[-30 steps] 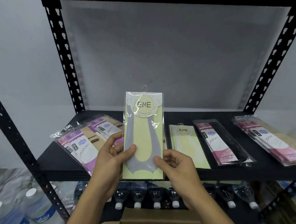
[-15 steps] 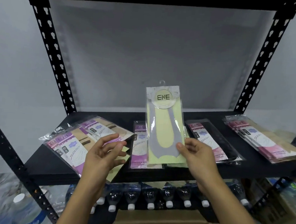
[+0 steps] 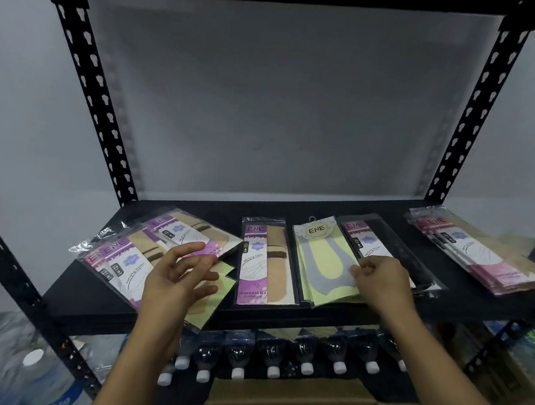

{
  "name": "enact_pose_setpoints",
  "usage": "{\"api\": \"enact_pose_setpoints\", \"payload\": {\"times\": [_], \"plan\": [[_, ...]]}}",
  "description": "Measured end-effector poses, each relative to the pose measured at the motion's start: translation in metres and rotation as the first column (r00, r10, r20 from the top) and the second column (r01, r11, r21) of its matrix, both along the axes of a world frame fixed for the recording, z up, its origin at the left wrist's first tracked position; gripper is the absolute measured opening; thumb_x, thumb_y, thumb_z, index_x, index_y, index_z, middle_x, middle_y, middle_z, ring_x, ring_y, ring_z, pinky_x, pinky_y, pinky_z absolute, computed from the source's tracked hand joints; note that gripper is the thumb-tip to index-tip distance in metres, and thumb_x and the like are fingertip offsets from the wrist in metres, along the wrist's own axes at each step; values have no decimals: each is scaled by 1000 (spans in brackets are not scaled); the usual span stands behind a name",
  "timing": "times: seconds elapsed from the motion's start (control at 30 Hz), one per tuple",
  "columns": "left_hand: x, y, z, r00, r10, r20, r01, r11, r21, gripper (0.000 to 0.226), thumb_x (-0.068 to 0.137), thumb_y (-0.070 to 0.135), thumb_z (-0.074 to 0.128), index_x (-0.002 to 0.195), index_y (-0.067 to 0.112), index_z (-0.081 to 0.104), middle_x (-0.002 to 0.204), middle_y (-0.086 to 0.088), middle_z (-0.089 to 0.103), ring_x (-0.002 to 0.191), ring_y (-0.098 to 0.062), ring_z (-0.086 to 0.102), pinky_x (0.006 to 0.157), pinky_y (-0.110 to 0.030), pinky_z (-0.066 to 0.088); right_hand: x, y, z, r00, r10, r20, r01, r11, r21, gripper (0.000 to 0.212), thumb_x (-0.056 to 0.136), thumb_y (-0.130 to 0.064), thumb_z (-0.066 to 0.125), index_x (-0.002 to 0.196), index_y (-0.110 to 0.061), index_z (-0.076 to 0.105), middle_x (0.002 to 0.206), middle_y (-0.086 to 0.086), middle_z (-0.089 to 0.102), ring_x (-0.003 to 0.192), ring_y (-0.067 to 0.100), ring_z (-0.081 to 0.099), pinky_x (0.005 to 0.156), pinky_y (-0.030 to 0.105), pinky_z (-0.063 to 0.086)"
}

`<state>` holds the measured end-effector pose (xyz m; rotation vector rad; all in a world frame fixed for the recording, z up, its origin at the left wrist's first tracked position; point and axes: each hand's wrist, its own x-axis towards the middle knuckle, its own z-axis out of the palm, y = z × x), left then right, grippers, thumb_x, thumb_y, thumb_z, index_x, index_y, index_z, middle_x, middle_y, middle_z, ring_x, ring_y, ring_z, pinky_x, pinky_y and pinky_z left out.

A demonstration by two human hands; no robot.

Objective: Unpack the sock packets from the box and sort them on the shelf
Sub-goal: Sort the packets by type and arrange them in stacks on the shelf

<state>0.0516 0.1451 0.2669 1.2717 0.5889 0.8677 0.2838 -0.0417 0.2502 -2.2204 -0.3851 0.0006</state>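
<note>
A yellow sock packet (image 3: 322,262) with a grey sock and a round ENE label lies on top of a stack of like packets on the black shelf (image 3: 97,301), right of centre. My right hand (image 3: 380,287) pinches its lower right edge. My left hand (image 3: 177,278) hovers with fingers spread over the left pile of purple packets (image 3: 137,254), holding nothing. Another yellow packet (image 3: 213,302) pokes out from under that pile. A single purple packet (image 3: 265,261) lies in the middle. The open cardboard box (image 3: 294,401) sits below, at the frame's bottom edge.
A pink-labelled packet with black socks (image 3: 391,250) lies right of the yellow stack, and a pile of pink packets (image 3: 476,252) sits at the far right. Perforated black uprights (image 3: 92,75) frame the shelf. Water bottles (image 3: 272,356) lie under it.
My right hand has carried the yellow packet to the right and laid it down flat on the yellow stack. My left hand let go of it and stays open over the left pile.
</note>
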Motion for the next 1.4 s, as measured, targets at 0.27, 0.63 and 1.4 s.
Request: {"api": "enact_pose_setpoints", "payload": {"times": [0.27,0.63,1.4], "plan": [[-3,2,1,999,28,19,-28,999,-25,26,88,8,67,113,10,65,109,-24,68,84,-28,66,83,-47,57,-15,-3,2,967,-38,251,111,954,-280,17,88,-22,57,81,-8,64,70,4,56,67,26,50,56,28,39],[-7,10,-2,997,70,-12,-70,997,37,19,90,9,67,109,13,67,105,-20,70,83,-28,67,73,-39,59,-14,6,-8,914,219,342,-121,951,-286,29,88,-31,61,112,-16,69,115,4,58,107,23,39,87,32,39],[-6,24,-4,988,149,-41,-138,969,206,16,90,19,69,106,22,68,101,-1,70,100,-29,67,79,-38,56,-99,92,15,850,526,25,-516,823,237,18,87,-31,67,101,-21,68,87,-10,63,68,3,56,65,17,48]]}}
